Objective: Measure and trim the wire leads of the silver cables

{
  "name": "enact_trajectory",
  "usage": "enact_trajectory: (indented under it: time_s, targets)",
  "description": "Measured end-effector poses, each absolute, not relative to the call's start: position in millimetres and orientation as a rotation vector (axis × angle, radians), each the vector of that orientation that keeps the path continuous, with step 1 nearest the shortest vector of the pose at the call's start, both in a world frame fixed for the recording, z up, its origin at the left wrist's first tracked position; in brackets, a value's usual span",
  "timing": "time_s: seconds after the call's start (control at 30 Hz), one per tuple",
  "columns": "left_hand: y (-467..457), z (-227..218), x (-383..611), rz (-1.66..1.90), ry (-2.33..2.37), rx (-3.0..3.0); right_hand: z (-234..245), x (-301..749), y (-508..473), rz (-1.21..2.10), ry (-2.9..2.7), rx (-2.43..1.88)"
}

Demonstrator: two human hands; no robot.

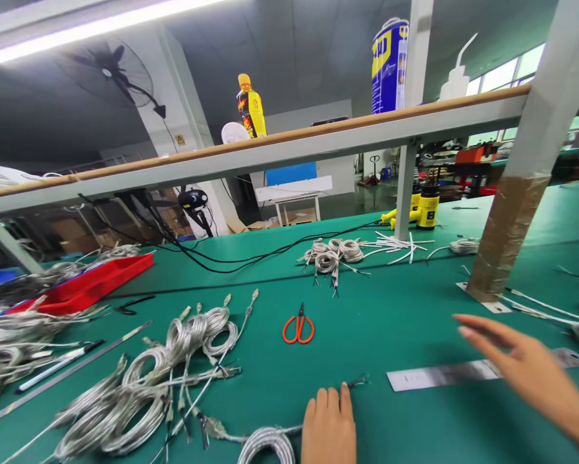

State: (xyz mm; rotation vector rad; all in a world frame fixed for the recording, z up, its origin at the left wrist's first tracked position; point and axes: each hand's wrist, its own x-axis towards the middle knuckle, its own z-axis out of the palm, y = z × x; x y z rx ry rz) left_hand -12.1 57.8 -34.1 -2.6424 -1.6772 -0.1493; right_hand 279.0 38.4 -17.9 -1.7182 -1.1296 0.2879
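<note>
Low in the middle, my left hand lies over a grey cable, its fingers together and pressing the cable to the table. The stripped wire end pokes out past the fingertips, and the cable's coil sits just left of the hand. My right hand hovers at the right with thumb and fingers apart, holding nothing. Beneath it is a metal ruler, partly covered by the hand. Ahead of my left hand lie small scissors with orange handles.
Coiled cables heap at the left, beside a red tray. More coils and white tubes lie farther back, near yellow heat guns. A taped post rises at right; a shelf crosses above the table.
</note>
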Motion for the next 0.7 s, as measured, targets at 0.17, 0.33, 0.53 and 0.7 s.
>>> enact_trajectory:
  time_s: [0.17, 0.33, 0.53, 0.7]
  targets:
    - [62, -32, -10, -0.229, -1.801, -2.677, -25, 128, 49, 0.886, -0.985, -1.302]
    - [60, -37, -31, -1.308, -2.139, -2.882, -41, 93, 38, 0.860, -0.621, -1.208]
    - [57, -43, -33, -2.210, -2.334, -2.751, -42, 108, 30, 1.039, -1.060, -1.210]
    - [54, -48, -32, -1.942, -2.199, -2.987, -41, 107, 34, 0.968, -1.317, -1.198]
